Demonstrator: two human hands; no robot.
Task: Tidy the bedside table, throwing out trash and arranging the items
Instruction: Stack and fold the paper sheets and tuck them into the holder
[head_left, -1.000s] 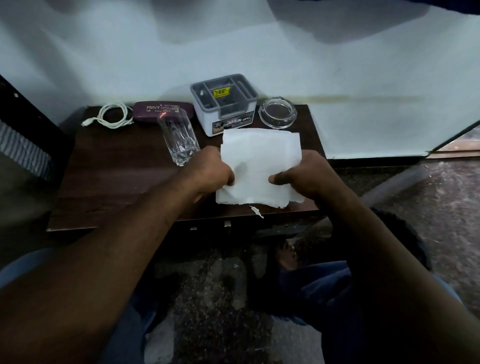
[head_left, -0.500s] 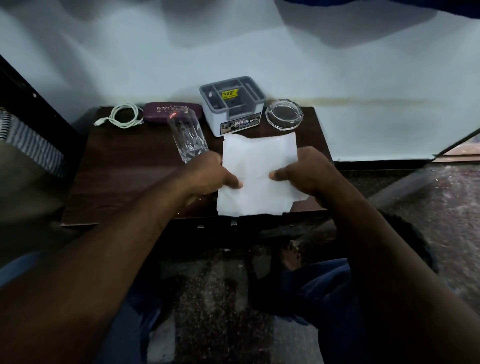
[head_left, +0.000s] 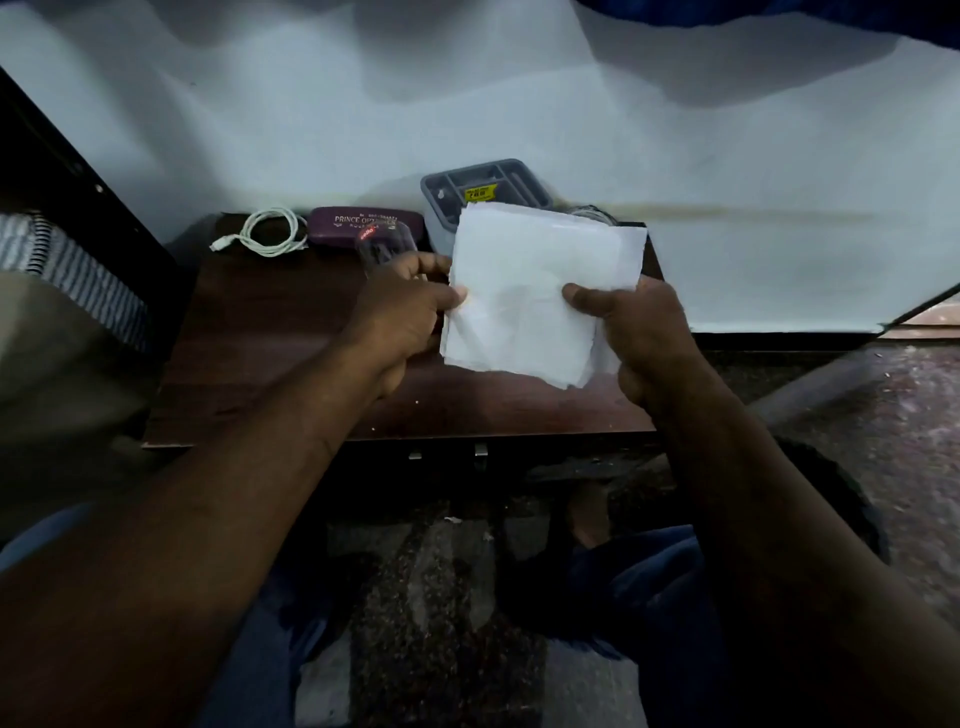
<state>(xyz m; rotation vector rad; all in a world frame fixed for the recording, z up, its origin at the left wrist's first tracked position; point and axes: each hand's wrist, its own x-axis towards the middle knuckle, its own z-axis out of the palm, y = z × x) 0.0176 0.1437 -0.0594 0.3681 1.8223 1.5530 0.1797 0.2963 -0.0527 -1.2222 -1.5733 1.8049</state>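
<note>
A white paper tissue (head_left: 535, 291), folded to a rough square, is held up above the dark wooden bedside table (head_left: 270, 364). My left hand (head_left: 410, 312) pinches its left edge between thumb and fingers. My right hand (head_left: 639, 332) pinches its right side, thumb on the front. Behind the tissue stands a grey organizer box (head_left: 467, 192), partly hidden. A clear drinking glass (head_left: 384, 247) stands just beyond my left hand. The glass ashtray (head_left: 592, 213) is almost fully covered by the tissue.
A coiled white cable (head_left: 270, 234) and a maroon spectacle case (head_left: 358, 226) lie along the table's back edge by the white wall. A striped cloth (head_left: 67, 260) lies at the left. The speckled floor (head_left: 883, 405) and my knees are below the table's front edge.
Both hands lifted the tissue up and away from the table front toward the organizer; it now covers the ashtray. The loose torn scrap seen under the tissue at first is gone from view.
</note>
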